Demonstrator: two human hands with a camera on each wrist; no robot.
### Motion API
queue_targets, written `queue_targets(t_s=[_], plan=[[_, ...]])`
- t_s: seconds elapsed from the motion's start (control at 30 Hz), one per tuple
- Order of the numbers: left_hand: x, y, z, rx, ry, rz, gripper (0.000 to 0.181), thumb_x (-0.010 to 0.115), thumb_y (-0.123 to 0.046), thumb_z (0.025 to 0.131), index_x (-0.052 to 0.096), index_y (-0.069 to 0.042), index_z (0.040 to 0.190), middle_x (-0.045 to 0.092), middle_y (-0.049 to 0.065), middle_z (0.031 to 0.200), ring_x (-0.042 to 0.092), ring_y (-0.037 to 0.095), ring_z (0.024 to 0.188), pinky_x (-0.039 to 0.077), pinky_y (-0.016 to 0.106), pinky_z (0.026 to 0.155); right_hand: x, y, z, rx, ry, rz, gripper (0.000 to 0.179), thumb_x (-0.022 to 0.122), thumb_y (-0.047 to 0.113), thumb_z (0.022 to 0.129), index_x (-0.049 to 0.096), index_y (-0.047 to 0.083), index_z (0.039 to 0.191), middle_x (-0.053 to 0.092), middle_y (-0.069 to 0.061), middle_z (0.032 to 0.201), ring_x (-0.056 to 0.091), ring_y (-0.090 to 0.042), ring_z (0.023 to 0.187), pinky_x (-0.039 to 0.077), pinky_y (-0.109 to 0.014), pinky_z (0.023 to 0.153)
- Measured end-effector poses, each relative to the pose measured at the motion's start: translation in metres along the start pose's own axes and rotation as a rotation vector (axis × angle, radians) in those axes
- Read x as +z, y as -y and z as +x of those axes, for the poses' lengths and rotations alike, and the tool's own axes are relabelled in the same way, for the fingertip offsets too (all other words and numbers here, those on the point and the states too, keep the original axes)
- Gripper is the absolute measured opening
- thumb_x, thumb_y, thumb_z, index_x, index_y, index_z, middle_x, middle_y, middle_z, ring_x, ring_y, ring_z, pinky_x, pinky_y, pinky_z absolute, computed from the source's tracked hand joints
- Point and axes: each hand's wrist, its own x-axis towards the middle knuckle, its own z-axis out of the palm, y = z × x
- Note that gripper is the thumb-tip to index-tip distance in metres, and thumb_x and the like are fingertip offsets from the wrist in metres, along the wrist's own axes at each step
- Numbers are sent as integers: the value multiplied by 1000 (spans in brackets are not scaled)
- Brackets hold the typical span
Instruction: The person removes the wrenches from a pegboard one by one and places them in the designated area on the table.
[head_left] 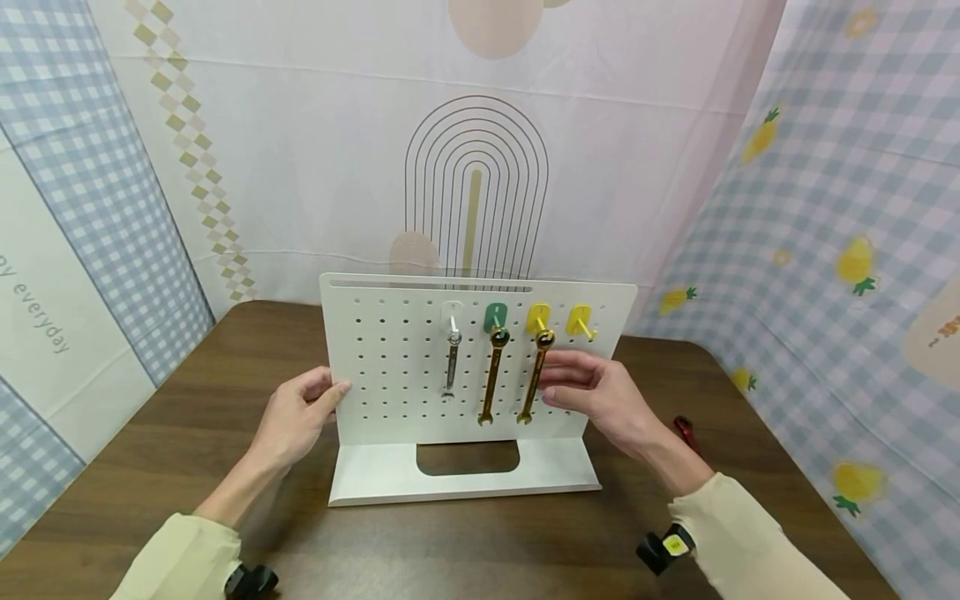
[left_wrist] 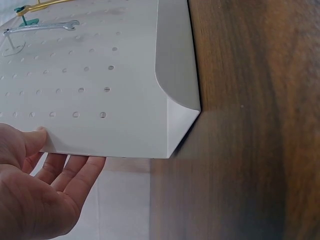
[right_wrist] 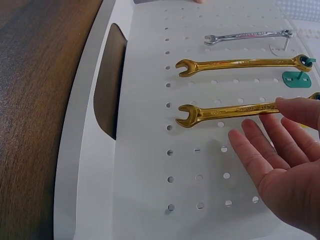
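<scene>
A white pegboard stands upright on its base on the table. My left hand pinches its left edge, thumb on the front, other fingers behind. A small silver wrench hangs from a clear hook, and a gold wrench from a green hook. Another gold wrench hangs from a yellow hook. Beside that wrench is my right hand, fingers loosely extended, fingertips right at its shaft. In the right wrist view the thumb overlaps the shaft near the ring end.
A second yellow hook at the far right of the board carries nothing. On the brown wooden table, a red tool lies right of the board, partly behind my right forearm. Patterned cloth hangs behind and at both sides.
</scene>
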Motion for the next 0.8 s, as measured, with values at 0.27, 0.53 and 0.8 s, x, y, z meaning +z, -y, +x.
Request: queue_targets(t_s=[0.27, 0.53, 0.8], plan=[[0, 1, 1, -2, -3, 5, 18, 65, -19, 107, 68, -1, 105, 60, 7, 80, 63, 17, 84, 66, 30, 83, 3, 1, 2, -2, -6, 14, 55, 74, 3, 97, 52, -8, 147, 68, -25, 137, 72, -9, 111, 61, -25, 96], [0, 0, 0, -4, -2, -8, 19, 66, -20, 106, 68, -1, 104, 60, 8, 80, 63, 15, 84, 67, 34, 84, 5, 1, 7, 0, 16, 92, 55, 72, -5, 95, 52, -7, 146, 66, -26, 139, 73, -12, 112, 63, -31, 97], [1, 0, 0, -4, -2, -14, 18, 66, -19, 106, 68, -1, 105, 60, 7, 80, 62, 14, 84, 67, 36, 85, 5, -1, 7, -12, 20, 91, 53, 74, -3, 95, 55, -6, 144, 71, -20, 134, 74, -14, 112, 64, -32, 96]])
